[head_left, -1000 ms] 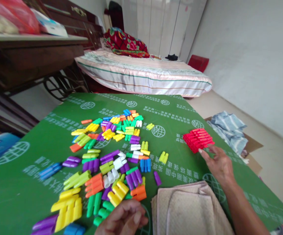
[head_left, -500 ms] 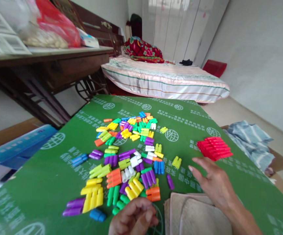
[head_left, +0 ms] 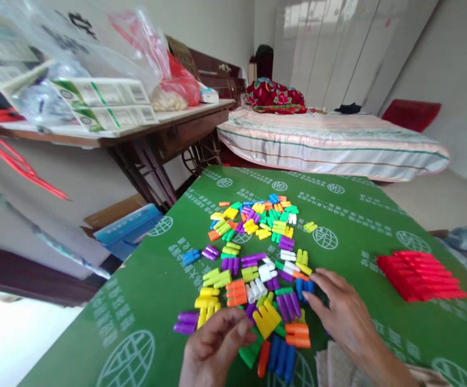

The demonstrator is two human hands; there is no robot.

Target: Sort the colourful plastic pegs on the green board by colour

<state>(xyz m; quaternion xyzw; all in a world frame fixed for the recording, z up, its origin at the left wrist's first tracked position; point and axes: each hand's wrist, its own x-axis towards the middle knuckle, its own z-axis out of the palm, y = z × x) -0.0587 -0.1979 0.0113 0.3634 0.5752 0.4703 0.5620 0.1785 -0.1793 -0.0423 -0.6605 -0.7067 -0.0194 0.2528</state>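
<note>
Colourful plastic pieces shaped like joined tubes lie scattered over a green table (head_left: 132, 301). My left hand (head_left: 217, 344) is at the near edge of the pile, thumb and fingers curled together beside a yellow piece (head_left: 267, 319) and a green piece (head_left: 251, 349). Whatever its fingertips may hold is hidden. Fingers apart, my right hand (head_left: 344, 317) reaches in from the right. Its thumb and forefinger are around a blue piece (head_left: 306, 289), apparently not closed on it. Another blue piece (head_left: 282, 357) and an orange one (head_left: 263, 359) lie between the hands.
Red pieces (head_left: 419, 275) sit stacked together at the right. A folded cloth or pad (head_left: 330, 365) lies under my right forearm. Behind the table stands a bed (head_left: 330, 140); at left, a sewing table (head_left: 189, 118) carries bags and boxes. Blue boxes (head_left: 132, 231) rest below.
The view has turned left, so the scene sits farther right. My right hand has moved from near the red stack to the blue piece. My left hand has shifted left, uncovering blue and orange pieces.
</note>
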